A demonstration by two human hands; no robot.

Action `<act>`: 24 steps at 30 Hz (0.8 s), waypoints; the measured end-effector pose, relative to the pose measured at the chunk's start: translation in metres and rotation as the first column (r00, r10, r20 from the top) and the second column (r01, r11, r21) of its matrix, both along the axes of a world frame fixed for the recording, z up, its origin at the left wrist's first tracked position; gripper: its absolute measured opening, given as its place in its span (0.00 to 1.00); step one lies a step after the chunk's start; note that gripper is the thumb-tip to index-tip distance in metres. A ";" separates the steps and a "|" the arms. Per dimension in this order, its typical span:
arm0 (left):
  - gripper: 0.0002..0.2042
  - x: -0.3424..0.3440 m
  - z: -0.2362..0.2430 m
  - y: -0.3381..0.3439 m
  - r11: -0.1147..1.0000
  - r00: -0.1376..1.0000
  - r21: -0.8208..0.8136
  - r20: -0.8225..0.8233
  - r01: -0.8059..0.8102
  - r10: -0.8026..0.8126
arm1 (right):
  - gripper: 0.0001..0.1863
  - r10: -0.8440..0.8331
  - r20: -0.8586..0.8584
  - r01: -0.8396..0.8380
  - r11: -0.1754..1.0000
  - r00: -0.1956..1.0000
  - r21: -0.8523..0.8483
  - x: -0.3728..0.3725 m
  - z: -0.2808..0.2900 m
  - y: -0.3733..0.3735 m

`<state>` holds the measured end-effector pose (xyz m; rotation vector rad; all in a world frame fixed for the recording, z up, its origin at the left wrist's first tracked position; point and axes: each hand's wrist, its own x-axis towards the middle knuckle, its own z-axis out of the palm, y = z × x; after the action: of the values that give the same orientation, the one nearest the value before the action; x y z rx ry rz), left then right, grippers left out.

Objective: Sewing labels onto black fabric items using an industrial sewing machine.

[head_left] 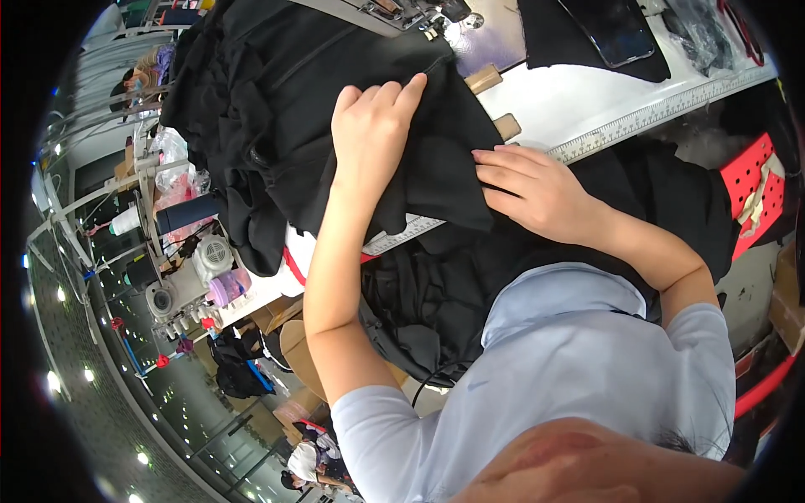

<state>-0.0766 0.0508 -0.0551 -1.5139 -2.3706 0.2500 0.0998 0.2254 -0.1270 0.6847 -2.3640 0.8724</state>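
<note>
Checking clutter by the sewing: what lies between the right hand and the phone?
Head view: going from the right hand to the phone, first the ruler strip, then white tabletop, then black cloth under the phone.

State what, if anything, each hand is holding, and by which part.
The left hand lies curled on the black cloth; the right hand has its fingertips at the cloth's right edge. Whether either grips it cannot be told.
</note>
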 end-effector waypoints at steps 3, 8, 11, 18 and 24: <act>0.11 -0.013 0.002 0.009 0.962 0.962 0.093 -0.121 0.257 -0.245 | 0.09 -0.109 0.014 0.108 0.994 0.994 0.013 -0.005 0.005 -0.001; 0.05 -0.029 -0.005 0.010 0.946 0.944 0.088 0.082 0.313 -0.320 | 0.10 0.027 -0.005 -0.027 0.999 1.000 0.036 -0.010 0.010 0.020; 0.05 -0.019 -0.017 0.014 0.953 0.953 0.187 0.143 0.240 -0.268 | 0.08 0.091 -0.016 -0.090 0.996 0.996 0.029 -0.014 0.011 0.025; 0.05 -0.018 -0.017 0.013 0.961 0.966 0.133 0.062 0.242 -0.252 | 0.06 0.023 -0.050 -0.021 0.999 0.998 0.026 -0.015 0.008 0.017; 0.06 -0.027 -0.022 0.014 0.951 0.965 0.181 0.029 0.253 -0.262 | 0.06 -0.008 -0.037 0.008 1.000 0.999 0.020 -0.023 0.011 0.015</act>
<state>-0.1040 0.0644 -0.0768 -1.7375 -2.1365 -0.0595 0.0772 0.2406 -0.1162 0.6932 -2.3446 0.8266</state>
